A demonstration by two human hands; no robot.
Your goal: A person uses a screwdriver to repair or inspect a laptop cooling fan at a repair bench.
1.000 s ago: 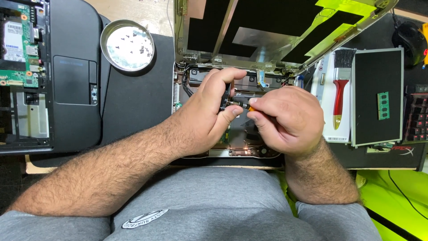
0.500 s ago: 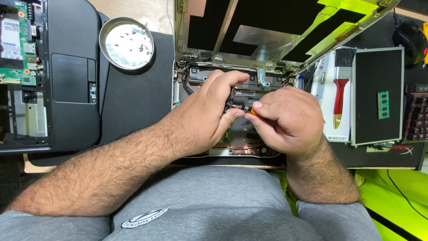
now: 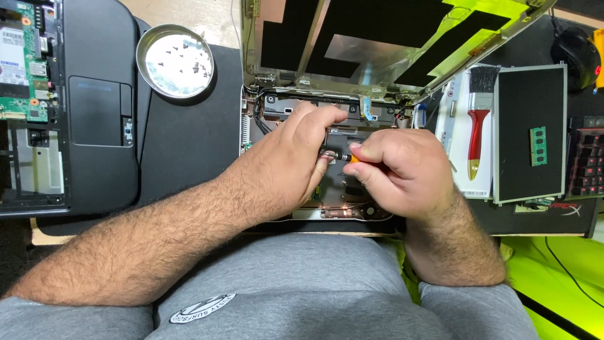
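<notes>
An opened laptop base (image 3: 296,107) lies in front of me with its bare lid shell (image 3: 377,38) tilted up behind. My right hand (image 3: 402,170) is closed around a small screwdriver with an orange handle (image 3: 353,159). Its metal tip end (image 3: 333,155) points left and meets the fingertips of my left hand (image 3: 292,157). That hand is curled over the middle of the base and pinches the shaft. Both hands hide most of the base's inner parts, so what the tip touches cannot be seen.
A round metal dish (image 3: 175,61) with several small screws sits at the back left. A black palmrest cover (image 3: 94,107) and a green circuit board (image 3: 22,56) lie far left. Right of the base are a red-handled brush (image 3: 478,126), a dark panel (image 3: 528,132) with a memory module (image 3: 538,146), and a keyboard edge (image 3: 585,164).
Both hands stayed over the laptop base; my left fingers shifted slightly along the screwdriver shaft and the right hand turned a little.
</notes>
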